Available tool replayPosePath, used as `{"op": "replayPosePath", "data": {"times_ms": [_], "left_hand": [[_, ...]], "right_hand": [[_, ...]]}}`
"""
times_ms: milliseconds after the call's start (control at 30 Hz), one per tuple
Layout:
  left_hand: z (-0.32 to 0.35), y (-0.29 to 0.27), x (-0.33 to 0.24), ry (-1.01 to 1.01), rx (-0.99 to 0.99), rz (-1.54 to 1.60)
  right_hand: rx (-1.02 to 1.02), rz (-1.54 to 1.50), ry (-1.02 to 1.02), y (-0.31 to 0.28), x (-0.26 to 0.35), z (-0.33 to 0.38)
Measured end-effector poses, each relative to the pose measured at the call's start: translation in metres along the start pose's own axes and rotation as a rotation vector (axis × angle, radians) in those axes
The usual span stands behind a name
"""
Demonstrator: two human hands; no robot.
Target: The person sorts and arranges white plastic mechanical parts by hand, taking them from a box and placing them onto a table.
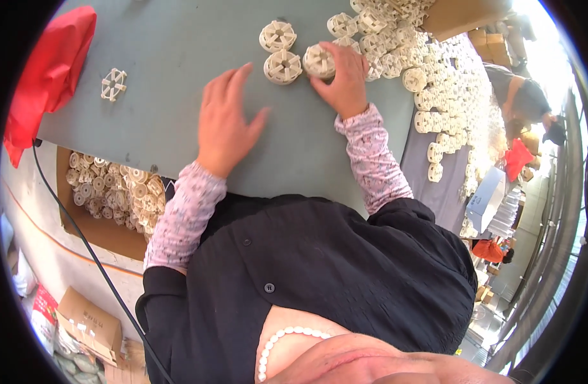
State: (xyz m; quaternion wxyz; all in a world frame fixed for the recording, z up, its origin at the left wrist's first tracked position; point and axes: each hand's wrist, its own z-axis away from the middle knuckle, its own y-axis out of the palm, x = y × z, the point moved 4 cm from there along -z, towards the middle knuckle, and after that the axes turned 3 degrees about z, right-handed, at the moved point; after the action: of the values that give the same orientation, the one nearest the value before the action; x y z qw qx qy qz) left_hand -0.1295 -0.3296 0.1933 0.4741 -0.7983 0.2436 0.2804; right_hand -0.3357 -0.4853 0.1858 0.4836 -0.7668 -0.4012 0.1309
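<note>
My right hand (pixel 346 78) has its thumb and fingers around a round cream plastic part (pixel 319 61), which rests on the grey-green tabletop (pixel 179 121). Just left of it sit two similar spoked round parts, one (pixel 283 67) nearer and the other (pixel 277 36) behind it. My left hand (pixel 229 118) hovers over the table with fingers spread and nothing in it, to the left of these parts. Farther left lies a single thin spoked frame (pixel 113 84) by itself. Beyond my right hand, many more cream parts (pixel 391 64) are heaped together.
Rows of cream parts (pixel 447 105) cover the table's right side. A red bag (pixel 57 57) hangs over the left edge. Below it are an open carton of cream parts (pixel 115 192) and a black cable (pixel 89 249). Another person (pixel 527 96) is at the far right.
</note>
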Motion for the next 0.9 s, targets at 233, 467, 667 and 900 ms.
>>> {"op": "replayPosePath", "data": {"times_ms": [233,467,667,900], "left_hand": [[-0.053,0.065,-0.008,0.094,-0.003,-0.063],[-0.096,0.05,-0.01,0.215,-0.135,0.039],[-0.104,0.07,0.03,0.203,-0.086,-0.118],[-0.028,-0.016,0.038,-0.154,0.085,0.738]], "right_hand": [[-0.184,-0.222,-0.021,-0.02,-0.022,0.008],[-0.08,0.1,0.147,-0.008,-0.06,-0.013],[-0.052,-0.042,0.125,-0.008,-0.029,-0.011],[0.116,-1.317,0.588,0.006,0.071,0.01]]}}
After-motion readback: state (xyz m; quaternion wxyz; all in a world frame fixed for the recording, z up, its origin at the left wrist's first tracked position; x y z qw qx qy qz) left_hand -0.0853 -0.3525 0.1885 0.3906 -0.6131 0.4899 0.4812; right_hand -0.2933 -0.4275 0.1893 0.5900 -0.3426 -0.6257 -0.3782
